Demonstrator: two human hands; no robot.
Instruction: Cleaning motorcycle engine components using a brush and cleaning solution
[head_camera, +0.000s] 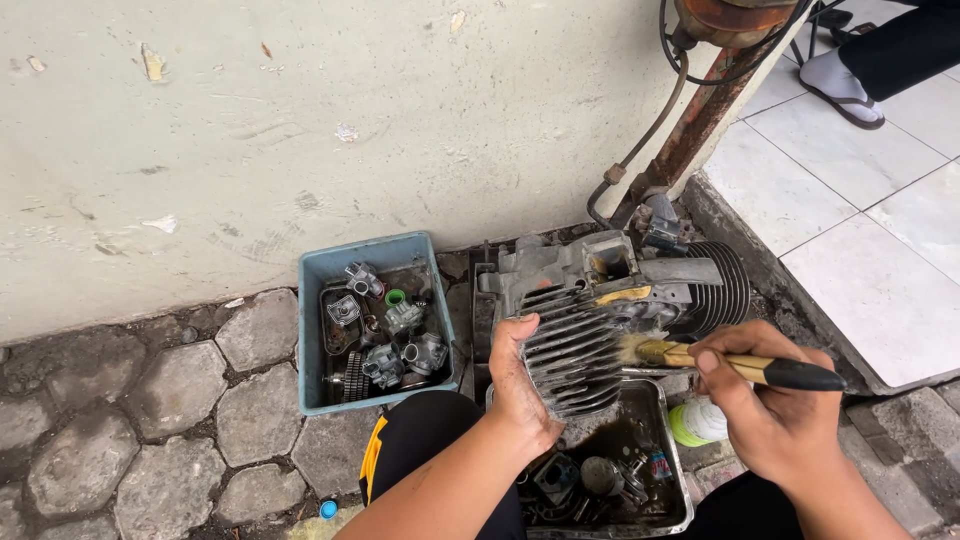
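— Holding the finned cylinder over the metal tray, the left hand is wrapped around its near edge, fingers closed on the fins, while the right hand is clamped around a brush whose bristles touch the fins' right side.

— What might slip first?

— Probably the cylinder. Both hands look oily, and the left one grips only one edge, so a hard brush stroke could twist the part loose. It would likely drop straight into the tray under the hands, onto the small parts lying in dark liquid there.

— And splash?

— Likely, yes. The liquid looks dirty; a drop or a flick of the bristles could throw it onto the person's knees, just below the left wrist, or onto the white tiles beyond the right hand.

— Anything else close by?

— A green-and-white bottle stands just under the right hand, beside the tray; a low elbow could knock it over. The blue tub of carburettor parts sits left of the left hand, near enough to catch grit. The engine block lies just beyond the cylinder, so a wide stroke might strike it.

— The fins themselves?

— Thin edges; a sliding palm could get cut.
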